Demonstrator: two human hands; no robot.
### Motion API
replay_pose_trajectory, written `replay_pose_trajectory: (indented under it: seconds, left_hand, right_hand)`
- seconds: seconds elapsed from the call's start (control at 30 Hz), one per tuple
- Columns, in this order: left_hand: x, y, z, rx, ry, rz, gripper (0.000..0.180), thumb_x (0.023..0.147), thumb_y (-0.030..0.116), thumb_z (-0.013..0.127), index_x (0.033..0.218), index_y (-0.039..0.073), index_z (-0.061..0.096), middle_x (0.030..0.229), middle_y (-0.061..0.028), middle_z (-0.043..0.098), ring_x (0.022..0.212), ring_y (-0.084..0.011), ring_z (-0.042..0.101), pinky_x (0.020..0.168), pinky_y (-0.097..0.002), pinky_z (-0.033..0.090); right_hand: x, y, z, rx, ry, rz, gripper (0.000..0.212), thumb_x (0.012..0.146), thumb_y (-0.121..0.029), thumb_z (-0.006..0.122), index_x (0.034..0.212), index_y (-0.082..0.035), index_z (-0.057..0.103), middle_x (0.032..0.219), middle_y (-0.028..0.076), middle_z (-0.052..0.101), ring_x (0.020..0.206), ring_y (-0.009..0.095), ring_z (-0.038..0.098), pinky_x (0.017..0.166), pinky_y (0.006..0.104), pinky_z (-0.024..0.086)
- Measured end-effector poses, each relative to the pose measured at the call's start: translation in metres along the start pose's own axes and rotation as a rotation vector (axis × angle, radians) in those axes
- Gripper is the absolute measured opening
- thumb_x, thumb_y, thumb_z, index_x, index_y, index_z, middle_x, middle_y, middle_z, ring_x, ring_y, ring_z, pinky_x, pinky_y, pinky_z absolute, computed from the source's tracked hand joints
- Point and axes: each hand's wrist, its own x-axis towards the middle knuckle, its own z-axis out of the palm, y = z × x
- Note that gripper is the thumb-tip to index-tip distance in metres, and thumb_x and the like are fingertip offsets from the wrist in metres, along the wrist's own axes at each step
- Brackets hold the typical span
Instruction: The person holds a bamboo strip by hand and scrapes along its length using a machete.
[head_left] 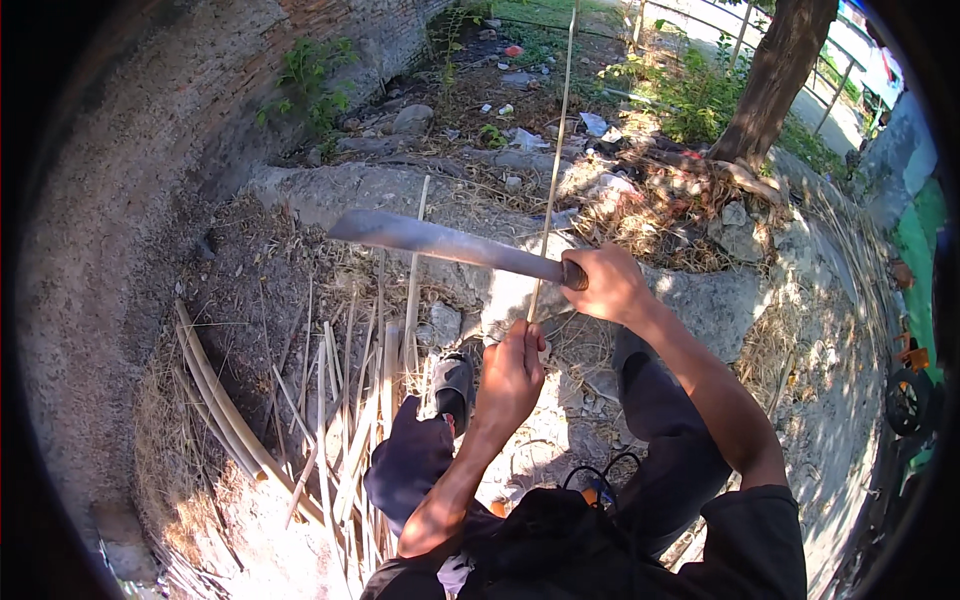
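My right hand [607, 287] is closed round the handle of a machete [450, 243], whose broad grey blade points left. The blade crosses a long thin bamboo strip [556, 165] close to the handle; whether the edge touches it, I cannot tell. Just below the blade, my left hand [513, 360] grips the lower end of that strip, fingers wrapped round it. From there the strip rises away from me, up past the top of the view. Split bamboo pieces [389, 370] lie in a bundle to the left of my left forearm.
Curved bamboo lengths [222, 400] rest at the left, near a rough wall [110, 260]. A low stone ledge [350, 195] runs across in front of my feet. Beyond it are a tree trunk [775, 85], dry leaves and litter. Green plants [315, 85] grow by the wall.
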Motion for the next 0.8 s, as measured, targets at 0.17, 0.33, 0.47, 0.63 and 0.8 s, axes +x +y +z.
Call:
replay_pose_trajectory:
  seconds: [0.17,0.33,0.47,0.63,0.8]
  left_hand:
    - [0.001,0.006,-0.003,-0.086,-0.044,-0.206,0.019,0.110,0.011,0.052,0.094,0.001,0.057,0.072,-0.0147,0.061,0.063,-0.0325,0.063,0.061,-0.0437,0.046]
    - [0.001,0.007,0.000,-0.060,-0.025,-0.104,0.020,0.110,0.009,0.050,0.093,0.000,0.057,0.070,-0.0171,0.060,0.058,-0.0331,0.061,0.059,-0.0452,0.045]
    - [0.000,0.005,-0.005,-0.053,-0.079,-0.165,0.024,0.110,0.013,0.049,0.093,-0.001,0.058,0.068,-0.0192,0.058,0.056,-0.0335,0.059,0.058,-0.0452,0.044]
    - [0.001,0.008,-0.007,-0.080,-0.097,-0.185,0.030,0.112,0.018,0.047,0.092,-0.001,0.058,0.064,-0.0166,0.054,0.056,-0.0287,0.057,0.058,-0.0423,0.044]
    - [-0.004,0.003,-0.004,-0.140,-0.191,-0.145,0.032,0.114,0.022,0.044,0.093,0.000,0.056,0.066,-0.0092,0.051,0.059,-0.0155,0.049,0.058,-0.0371,0.041]
  right_hand:
    - [-0.006,-0.015,-0.002,0.064,0.006,-0.010,0.019,0.082,-0.026,0.077,0.096,-0.012,0.076,0.074,0.015,0.073,0.072,0.038,0.073,0.070,0.0485,0.061]
    - [-0.003,0.011,0.006,0.001,0.124,-0.086,0.018,0.081,-0.025,0.077,0.091,-0.010,0.074,0.071,0.014,0.072,0.067,0.037,0.072,0.065,0.0475,0.060]
    - [-0.006,0.011,0.007,-0.012,0.059,0.024,0.029,0.080,-0.028,0.080,0.103,-0.010,0.077,0.074,0.017,0.072,0.074,0.038,0.073,0.068,0.0494,0.060]
    - [-0.007,0.011,0.009,0.013,0.036,-0.066,0.026,0.081,-0.024,0.079,0.101,-0.008,0.075,0.075,0.019,0.071,0.073,0.040,0.073,0.069,0.0495,0.059]
    - [-0.005,0.040,0.004,0.076,0.055,0.143,0.018,0.086,-0.026,0.077,0.091,-0.009,0.072,0.084,0.015,0.074,0.082,0.038,0.073,0.076,0.0489,0.060]
